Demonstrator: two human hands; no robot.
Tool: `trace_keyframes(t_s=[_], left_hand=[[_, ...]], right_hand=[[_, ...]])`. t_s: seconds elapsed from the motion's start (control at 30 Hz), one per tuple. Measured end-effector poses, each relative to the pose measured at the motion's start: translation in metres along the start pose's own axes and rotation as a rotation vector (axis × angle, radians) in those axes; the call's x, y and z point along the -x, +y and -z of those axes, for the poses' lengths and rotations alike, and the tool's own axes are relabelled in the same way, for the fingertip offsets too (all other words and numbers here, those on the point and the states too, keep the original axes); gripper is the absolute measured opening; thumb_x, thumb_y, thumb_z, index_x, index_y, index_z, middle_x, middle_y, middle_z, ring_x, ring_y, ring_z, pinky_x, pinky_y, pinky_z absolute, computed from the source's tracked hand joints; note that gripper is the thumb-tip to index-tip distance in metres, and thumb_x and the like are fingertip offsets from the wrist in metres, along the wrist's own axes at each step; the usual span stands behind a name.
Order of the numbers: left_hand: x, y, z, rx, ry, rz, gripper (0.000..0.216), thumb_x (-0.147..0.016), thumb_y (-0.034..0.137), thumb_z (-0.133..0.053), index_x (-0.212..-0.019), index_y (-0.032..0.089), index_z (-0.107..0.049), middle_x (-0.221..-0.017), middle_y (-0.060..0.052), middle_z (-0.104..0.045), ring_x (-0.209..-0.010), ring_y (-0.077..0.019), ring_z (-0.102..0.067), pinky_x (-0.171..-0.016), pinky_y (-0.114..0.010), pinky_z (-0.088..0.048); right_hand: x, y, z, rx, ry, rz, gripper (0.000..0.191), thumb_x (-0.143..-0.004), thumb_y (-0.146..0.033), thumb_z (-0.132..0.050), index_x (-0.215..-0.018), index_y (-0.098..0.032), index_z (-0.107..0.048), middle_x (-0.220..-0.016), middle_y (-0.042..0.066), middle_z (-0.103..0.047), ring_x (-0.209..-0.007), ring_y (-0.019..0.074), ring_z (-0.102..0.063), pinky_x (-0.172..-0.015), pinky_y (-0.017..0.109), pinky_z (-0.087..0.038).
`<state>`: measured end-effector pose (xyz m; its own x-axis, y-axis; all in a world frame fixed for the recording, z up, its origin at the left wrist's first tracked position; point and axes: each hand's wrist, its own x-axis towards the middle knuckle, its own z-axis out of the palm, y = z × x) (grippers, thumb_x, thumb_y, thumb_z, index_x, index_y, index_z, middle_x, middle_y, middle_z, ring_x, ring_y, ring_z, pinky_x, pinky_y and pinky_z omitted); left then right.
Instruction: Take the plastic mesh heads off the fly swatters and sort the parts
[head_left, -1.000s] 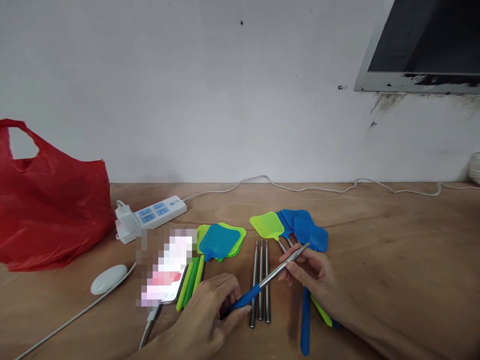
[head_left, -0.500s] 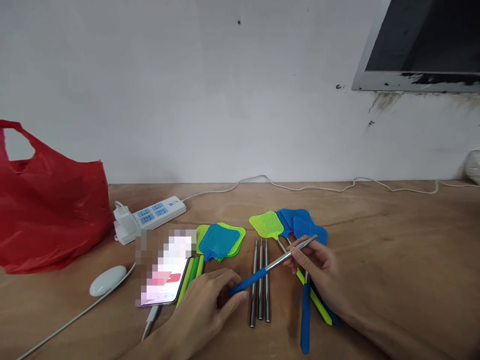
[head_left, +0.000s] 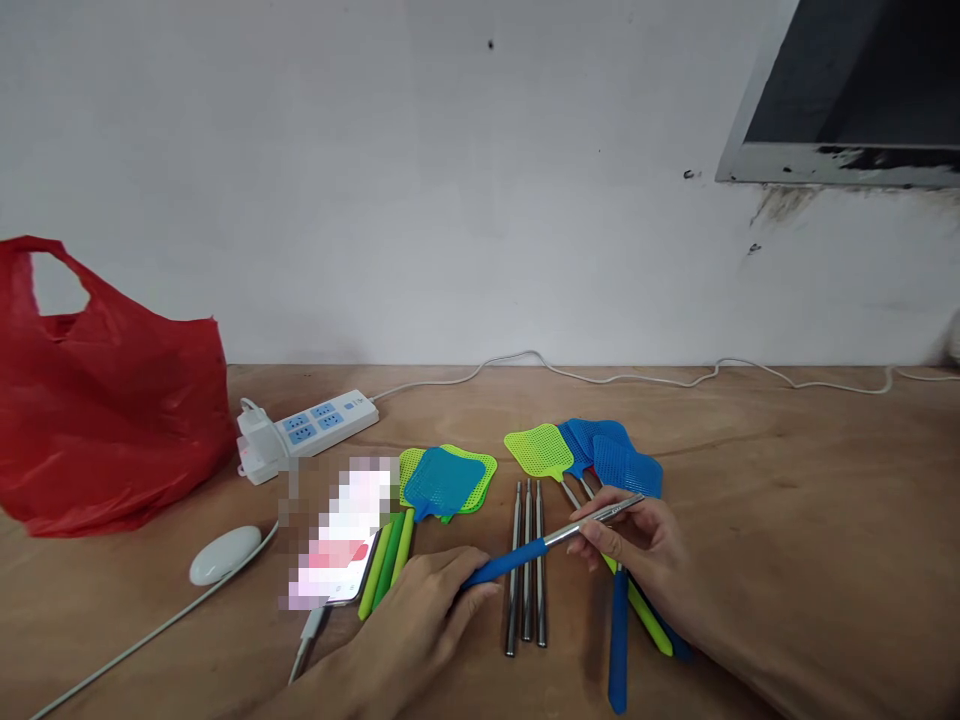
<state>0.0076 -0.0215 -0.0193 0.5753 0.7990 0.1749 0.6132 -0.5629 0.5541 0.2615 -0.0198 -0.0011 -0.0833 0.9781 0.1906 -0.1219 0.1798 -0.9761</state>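
Both hands hold one telescopic rod (head_left: 559, 538) with a blue grip, slanted above the wooden table (head_left: 787, 480). My left hand (head_left: 420, 625) pinches the blue grip end. My right hand (head_left: 637, 545) pinches the steel end with its fingertips. Under the rod lie three bare steel rods (head_left: 526, 570) side by side. Beneath my right hand lie assembled swatters with blue and green handles (head_left: 618, 640), their mesh heads (head_left: 581, 452) fanned out behind. Loose blue and green swatter heads (head_left: 444, 480) are stacked left of the rods, beside green grips (head_left: 388, 563).
A phone (head_left: 341, 550) on a cable lies left of the green grips. A white power strip (head_left: 304, 430) and a white oval device (head_left: 225, 555) sit further left. A red plastic bag (head_left: 105, 400) stands at the far left. A white cord (head_left: 637, 378) runs along the wall.
The rod has tilted flatter, with my right hand lowering its steel end slightly. My left hand stays on the blue grip. The camera view has shifted a little.
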Motion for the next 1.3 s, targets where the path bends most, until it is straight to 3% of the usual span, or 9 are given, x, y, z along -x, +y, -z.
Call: trace_keyframes(t_s=[0.3,0.67,0.83,0.93,1.03,1.2,1.3], left_hand=[[-0.003,0.006,0.002,0.015,0.006,-0.047,0.021,-0.104,0.026,-0.038,-0.097,0.022,-0.058,-0.091,-0.002,-0.068,-0.08,-0.021,-0.066,-0.069,-0.029,-0.045],[-0.003,0.012,-0.001,0.041,0.032,-0.048,0.021,-0.103,0.028,-0.041,-0.102,0.023,-0.061,-0.093,-0.002,-0.071,-0.083,-0.0214,-0.068,-0.072,-0.029,-0.049],[0.0,0.023,0.008,0.039,0.088,-0.154,0.022,-0.104,0.033,-0.042,-0.108,0.023,-0.062,-0.098,-0.003,-0.073,-0.084,-0.0209,-0.069,-0.072,-0.028,-0.052],[0.002,0.024,0.016,-0.056,0.163,-0.235,0.025,-0.103,0.033,-0.042,-0.122,0.025,-0.057,-0.106,-0.005,-0.072,-0.096,-0.0236,-0.068,-0.083,-0.033,-0.053],[0.0,0.015,0.018,-0.233,0.265,-0.17,0.029,-0.101,0.032,-0.044,-0.127,0.024,-0.053,-0.118,-0.008,-0.068,-0.11,-0.028,-0.063,-0.096,-0.045,-0.049],[-0.01,-0.018,0.006,-0.684,0.44,0.02,0.056,-0.096,0.037,-0.046,-0.14,0.003,-0.045,-0.141,-0.026,-0.052,-0.131,-0.0425,-0.046,-0.103,-0.059,-0.04],[-0.011,-0.03,0.0,-0.834,0.403,0.061,0.063,-0.094,0.041,-0.049,-0.135,-0.006,-0.049,-0.135,-0.033,-0.056,-0.13,-0.0458,-0.048,-0.105,-0.06,-0.038]], right_hand=[[0.006,0.002,-0.001,0.014,-0.013,0.028,0.019,-0.076,-0.037,-0.081,-0.08,-0.02,-0.072,-0.067,0.003,-0.073,-0.06,0.016,-0.068,-0.055,0.024,-0.058],[0.006,0.011,-0.001,0.026,-0.048,0.012,0.017,-0.078,-0.036,-0.08,-0.08,-0.021,-0.071,-0.071,0.003,-0.071,-0.065,0.0167,-0.069,-0.056,0.024,-0.056],[-0.001,0.016,-0.002,-0.025,-0.067,-0.027,0.022,-0.084,-0.042,-0.073,-0.081,-0.02,-0.072,-0.079,0.004,-0.071,-0.067,0.0161,-0.066,-0.058,0.025,-0.055],[-0.006,0.014,-0.003,-0.099,0.003,-0.046,0.028,-0.085,-0.048,-0.07,-0.083,-0.02,-0.068,-0.076,0.004,-0.071,-0.06,0.0157,-0.063,-0.054,0.026,-0.053],[-0.009,0.007,-0.002,-0.229,0.111,-0.094,0.032,-0.081,-0.053,-0.072,-0.082,-0.022,-0.062,-0.068,0.002,-0.07,-0.054,0.0154,-0.059,-0.046,0.025,-0.048],[-0.009,-0.003,-0.001,-0.204,0.209,-0.177,0.038,-0.079,-0.058,-0.071,-0.081,-0.023,-0.057,-0.052,-0.003,-0.061,-0.047,0.013,-0.05,-0.042,0.021,-0.037],[-0.008,-0.003,-0.002,-0.12,0.198,-0.175,0.039,-0.081,-0.059,-0.068,-0.082,-0.022,-0.059,-0.046,-0.004,-0.056,-0.045,0.0118,-0.045,-0.046,0.022,-0.035]])
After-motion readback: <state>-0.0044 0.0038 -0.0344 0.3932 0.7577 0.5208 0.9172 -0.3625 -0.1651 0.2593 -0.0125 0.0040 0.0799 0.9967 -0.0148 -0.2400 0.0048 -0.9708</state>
